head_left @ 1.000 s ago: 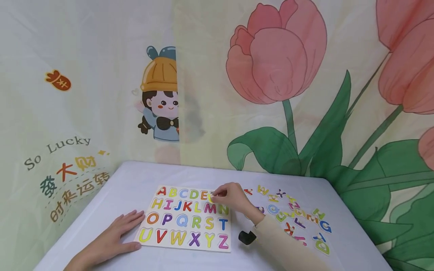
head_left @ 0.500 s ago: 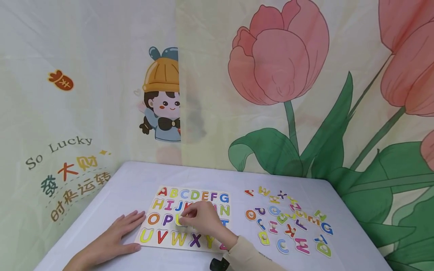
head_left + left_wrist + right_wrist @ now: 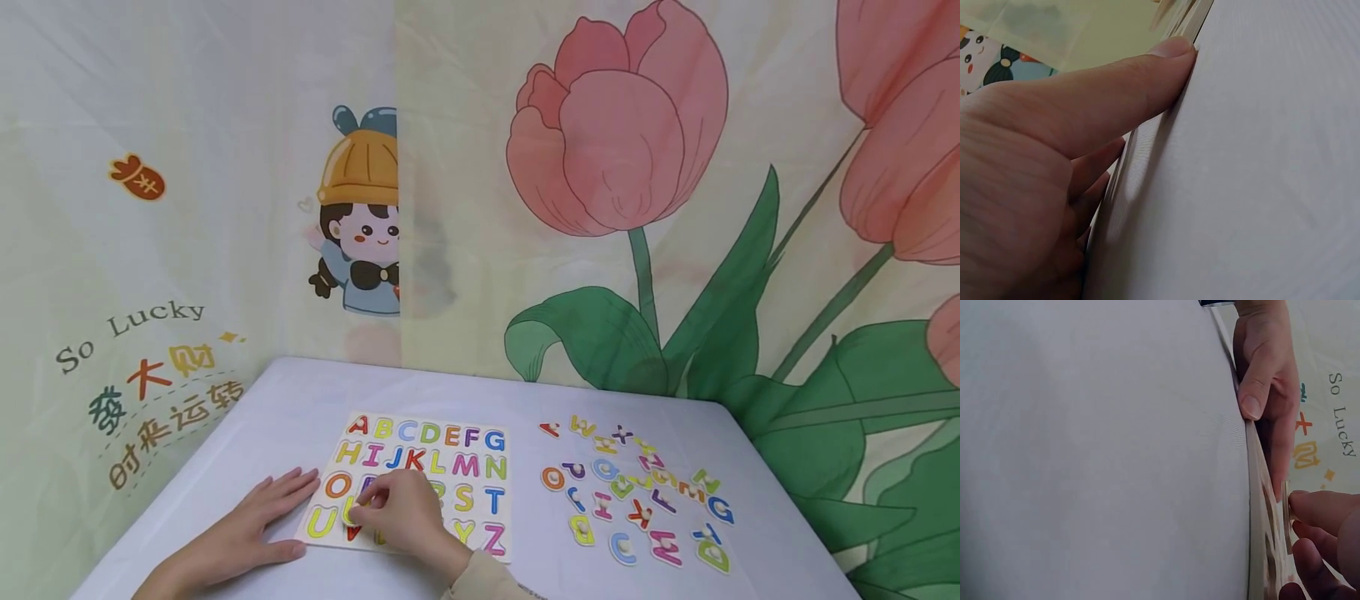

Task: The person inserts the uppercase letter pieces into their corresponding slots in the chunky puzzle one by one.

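Note:
A white alphabet puzzle board [image 3: 478, 502] with coloured letters lies on the table. Over its lower left part, near the V, my right hand [image 3: 408, 512] pinches a yellow letter U puzzle piece [image 3: 348, 512]. In the right wrist view the piece [image 3: 1285, 519] appears edge-on, just above the board, between thumb and fingers. My left hand [image 3: 251, 521] rests beside the board's left edge, fingers extended. The left wrist view shows the left thumb [image 3: 1116, 94] straight, its tip against the board's edge. Parts of the lower rows are hidden by the right hand.
Several loose letter pieces with small knobs lie right of the board, including an orange O [image 3: 552, 478], a blue C [image 3: 622, 548] and a green D [image 3: 712, 556]. The white-covered table [image 3: 300, 400] meets printed curtains [image 3: 450, 333] at the back.
My right hand has carried the yellow U piece left and toward me across the board, from the top right letters to near the V. My left hand has stayed in place.

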Available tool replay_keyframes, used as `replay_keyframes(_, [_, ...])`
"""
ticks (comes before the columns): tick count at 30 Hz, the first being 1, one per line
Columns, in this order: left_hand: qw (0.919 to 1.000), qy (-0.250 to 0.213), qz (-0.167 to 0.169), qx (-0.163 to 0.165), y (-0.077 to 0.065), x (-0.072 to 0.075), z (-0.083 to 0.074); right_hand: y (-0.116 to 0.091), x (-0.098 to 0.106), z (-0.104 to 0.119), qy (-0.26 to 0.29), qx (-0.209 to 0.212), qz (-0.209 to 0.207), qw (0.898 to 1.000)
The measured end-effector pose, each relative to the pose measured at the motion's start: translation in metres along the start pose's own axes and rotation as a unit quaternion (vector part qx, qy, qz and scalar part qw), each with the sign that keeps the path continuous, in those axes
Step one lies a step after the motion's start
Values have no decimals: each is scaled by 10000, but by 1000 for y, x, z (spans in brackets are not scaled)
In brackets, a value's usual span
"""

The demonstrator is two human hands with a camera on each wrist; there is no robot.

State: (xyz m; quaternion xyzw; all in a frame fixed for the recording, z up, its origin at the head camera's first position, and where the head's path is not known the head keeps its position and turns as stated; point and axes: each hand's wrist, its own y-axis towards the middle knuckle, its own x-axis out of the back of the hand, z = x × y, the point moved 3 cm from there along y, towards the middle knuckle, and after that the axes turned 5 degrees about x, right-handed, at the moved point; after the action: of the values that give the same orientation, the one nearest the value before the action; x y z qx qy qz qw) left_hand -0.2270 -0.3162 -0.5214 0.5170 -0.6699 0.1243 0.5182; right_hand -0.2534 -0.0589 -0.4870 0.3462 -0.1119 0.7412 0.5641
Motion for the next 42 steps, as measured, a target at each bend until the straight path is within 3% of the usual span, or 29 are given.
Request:
replay_keyframes(10, [9999, 31, -45, -143, 1, 1, -1, 4, -27, 12, -624, 73, -295, 9976])
replay_keyframes(15, [9996, 61, -125, -226, 0, 2, -1, 6, -35, 15, -727, -103, -339, 9967])
replay_keyframes(22, [9995, 8, -138, -294, 1, 1, -1, 6, -39, 15, -724, -243, -554, 9955])
replay_keyframes(35, [9996, 32, -132, -260, 0, -1, 1, 2, -47, 12, -1077, 30, -783, 9911])
replay_keyframes(42, [9996, 17, -108, -279, 0, -2, 2, 1, -50, 16, -1185, -134, -836, 9893])
